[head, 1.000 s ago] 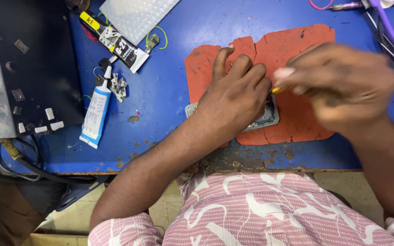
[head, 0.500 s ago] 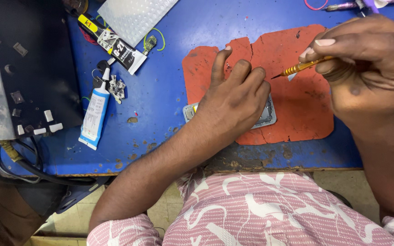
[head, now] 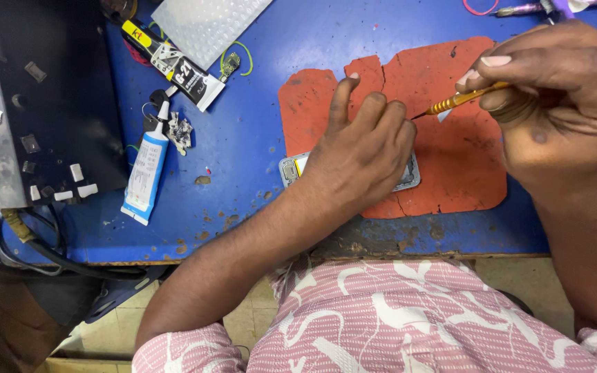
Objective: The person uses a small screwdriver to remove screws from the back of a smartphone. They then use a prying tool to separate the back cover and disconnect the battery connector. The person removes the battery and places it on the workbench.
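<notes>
My left hand (head: 361, 152) presses flat on a small silver-framed phone part (head: 290, 168), covering most of it, on a cracked orange mat (head: 464, 173). My right hand (head: 554, 103) is closed around a thin yellow-handled tool (head: 461, 100). The tool's dark tip points left, just above the knuckles of my left hand, with a tiny white scrap at it.
On the blue table (head: 257, 138) lie a white and blue glue tube (head: 145, 173), a black and yellow tube (head: 171, 63), a small green-wired part (head: 231, 63) and a bubbled plastic sheet (head: 205, 24). A black tray (head: 57, 103) with small chips sits left. The table edge runs near my shirt.
My right hand has lifted off the phone part and moved up and right with the yellow tool. My left hand has stayed on the part.
</notes>
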